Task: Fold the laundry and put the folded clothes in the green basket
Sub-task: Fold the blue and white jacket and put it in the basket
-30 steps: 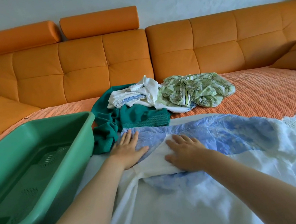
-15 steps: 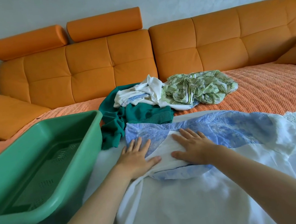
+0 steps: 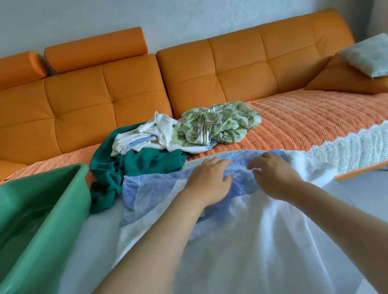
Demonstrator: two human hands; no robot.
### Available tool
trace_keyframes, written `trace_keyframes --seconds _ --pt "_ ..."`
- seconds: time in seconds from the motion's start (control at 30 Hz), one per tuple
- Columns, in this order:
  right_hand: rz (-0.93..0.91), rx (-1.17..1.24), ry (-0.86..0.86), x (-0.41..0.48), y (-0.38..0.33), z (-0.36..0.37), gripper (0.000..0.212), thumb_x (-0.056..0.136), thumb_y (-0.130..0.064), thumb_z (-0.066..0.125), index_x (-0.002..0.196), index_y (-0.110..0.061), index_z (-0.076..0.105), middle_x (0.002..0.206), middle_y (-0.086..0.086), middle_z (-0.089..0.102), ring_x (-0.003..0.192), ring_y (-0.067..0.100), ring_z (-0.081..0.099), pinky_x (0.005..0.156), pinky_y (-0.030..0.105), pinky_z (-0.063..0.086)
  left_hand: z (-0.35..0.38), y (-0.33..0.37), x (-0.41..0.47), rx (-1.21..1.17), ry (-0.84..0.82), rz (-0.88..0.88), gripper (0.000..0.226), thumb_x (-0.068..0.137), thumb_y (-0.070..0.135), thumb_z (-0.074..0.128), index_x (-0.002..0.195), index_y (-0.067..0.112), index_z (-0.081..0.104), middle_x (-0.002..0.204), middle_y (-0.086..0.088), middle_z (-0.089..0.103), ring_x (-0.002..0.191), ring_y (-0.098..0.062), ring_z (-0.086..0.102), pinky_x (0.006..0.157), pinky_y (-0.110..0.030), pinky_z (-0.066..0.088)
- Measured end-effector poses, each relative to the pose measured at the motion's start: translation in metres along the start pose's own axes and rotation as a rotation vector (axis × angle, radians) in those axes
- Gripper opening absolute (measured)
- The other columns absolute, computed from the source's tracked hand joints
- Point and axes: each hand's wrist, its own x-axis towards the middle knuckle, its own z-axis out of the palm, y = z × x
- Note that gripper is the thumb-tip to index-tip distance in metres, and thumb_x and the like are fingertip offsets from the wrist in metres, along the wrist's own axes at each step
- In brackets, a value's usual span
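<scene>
basket (image 3: pixel 58 242) open-topped; white strip (image 3: pixel 95 237) between it and blue cloth (image 3: pixel 154 190) passable; green garment (image 3: pixel 107 182) bunched beside its far corner.

Person's body as seen by the head camera. Left hand (image 3: pixel 209 178) and right hand (image 3: pixel 276 172): both bare, their outlines softened by motion blur, so nails and fine surface detail cannot be made out. Left forearm (image 3: pixel 153 253) and right forearm (image 3: pixel 349 219): bare along the whole visible length, from the lower edge of the view up to the wrists. Each forearm appears broad near the lower edge and narrows toward the wrist. Only hands and forearms are in view.
</scene>
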Motion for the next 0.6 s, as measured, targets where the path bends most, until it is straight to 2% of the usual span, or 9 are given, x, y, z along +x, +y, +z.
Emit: trace_keyframes --seconds 0.1,0.2,0.27,0.33,0.4,0.43,0.47,0.53,0.6 --pt "0.163 -0.005 0.124 -0.005 0.037 -0.019 0.03 0.095 -0.008 0.045 0.111 -0.023 0.066 0.117 0.004 0.058 0.108 0.03 0.06 0.081 0.036 0.044 0.015 0.045 0.025 -0.069 -0.002 0.059 0.048 0.102 0.026 0.046 0.15 0.018 0.042 0.156 -0.003 0.039 0.144 -0.023 0.032 0.116 -0.038 0.026" --pt "0.328 -0.077 0.133 -0.005 0.068 -0.026 0.032 0.093 -0.009 0.05 0.122 -0.021 0.057 0.122 0.008 0.052 0.112 0.031 0.055 0.085 0.039 0.044 0.033 0.076 0.045 -0.089 -0.04 0.102 0.048 0.101 0.025 0.045 0.149 0.018 0.043 0.154 -0.002 0.041 0.143 -0.022 0.033 0.113 -0.039 0.033" --pt "0.427 -0.193 0.135 -0.005 0.082 -0.029 0.034 0.095 -0.02 0.056 0.128 -0.018 0.051 0.125 0.01 0.048 0.117 0.03 0.05 0.09 0.04 0.044 0.045 0.089 0.056 -0.081 -0.091 0.104 0.051 0.101 0.031 0.045 0.151 0.021 0.039 0.156 -0.002 0.037 0.143 -0.024 0.032 0.112 -0.042 0.035" --pt "0.539 -0.281 0.073 -0.003 0.095 -0.031 0.045 0.097 -0.04 0.051 0.132 -0.013 0.045 0.13 0.013 0.048 0.122 0.032 0.048 0.094 0.04 0.042 0.058 0.099 0.063 -0.068 -0.186 0.093 0.058 0.1 0.043 0.047 0.154 0.028 0.032 0.16 0.0 0.03 0.146 -0.026 0.027 0.115 -0.046 0.031" --pt "0.697 -0.13 -0.043 0.001 0.109 -0.032 0.064 0.095 -0.057 0.042 0.136 -0.009 0.043 0.132 0.013 0.054 0.118 0.032 0.053 0.091 0.04 0.041 0.071 0.105 0.067 -0.024 -0.273 0.089 0.065 0.097 0.054 0.047 0.156 0.036 0.024 0.162 0.0 0.025 0.147 -0.028 0.023 0.117 -0.048 0.026" --pt "0.763 0.011 -0.09 0.003 0.115 -0.032 0.069 0.093 -0.061 0.041 0.137 -0.007 0.045 0.127 0.012 0.058 0.108 0.031 0.056 0.086 0.039 0.042 0.078 0.106 0.069 0.021 -0.3 0.09 0.067 0.097 0.057 0.045 0.156 0.038 0.021 0.162 0.0 0.023 0.148 -0.029 0.021 0.118 -0.048 0.023" --pt "0.799 0.139 -0.118 0.003 0.12 -0.032 0.068 0.093 -0.059 0.042 0.134 -0.006 0.05 0.119 0.011 0.063 0.097 0.029 0.057 0.081 0.036 0.043 0.083 0.107 0.07 0.067 -0.314 0.088 0.067 0.097 0.059 0.043 0.157 0.04 0.018 0.163 0.0 0.02 0.148 -0.029 0.018 0.118 -0.047 0.021" --pt "0.815 0.223 -0.122 0.005 0.126 -0.035 0.05 0.092 -0.046 0.052 0.121 -0.006 0.06 0.094 0.006 0.063 0.082 0.026 0.056 0.075 0.034 0.046 0.089 0.106 0.072 0.101 -0.311 0.082 0.067 0.096 0.061 0.042 0.156 0.042 0.018 0.163 0.0 0.018 0.148 -0.028 0.015 0.118 -0.046 0.018" --pt "0.827 0.193 -0.051 0.005 0.123 -0.04 0.031 0.088 -0.032 0.058 0.109 -0.009 0.06 0.087 0.005 0.06 0.087 0.027 0.062 0.077 0.036 0.052 0.086 0.105 0.072 0.038 -0.291 0.083 0.066 0.095 0.058 0.047 0.155 0.041 0.024 0.16 0.001 0.026 0.146 -0.028 0.021 0.117 -0.043 0.021"
